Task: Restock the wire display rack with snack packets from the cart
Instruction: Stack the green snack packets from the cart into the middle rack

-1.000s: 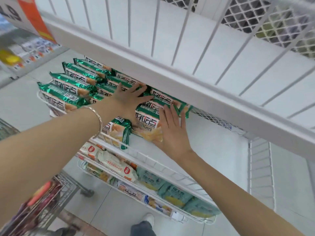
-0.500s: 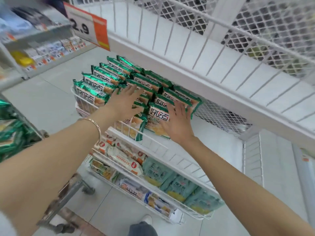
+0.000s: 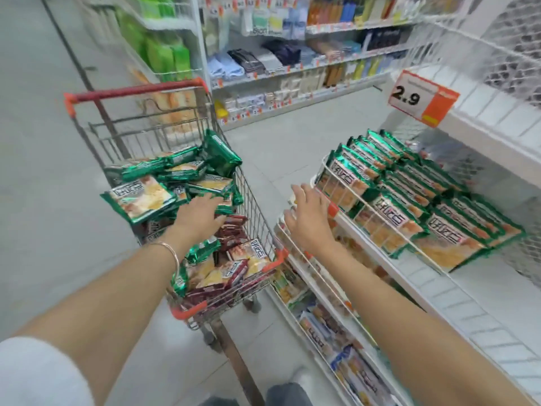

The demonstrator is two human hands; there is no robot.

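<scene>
Both hands have come away from the shelved rows. The left hand (image 3: 202, 215) now lies flat-fingered on green snack packets (image 3: 140, 197) heaped in the cart (image 3: 254, 200). The right hand (image 3: 307, 221) hangs spread, holding nothing, beside the wire display rack (image 3: 433, 291), where shelved packets (image 3: 445, 232) sit under a price tag (image 3: 418, 96).

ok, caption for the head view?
Left hand reaching for green snack packets in the cart; right hand open beside the part-filled wire rack.
</scene>
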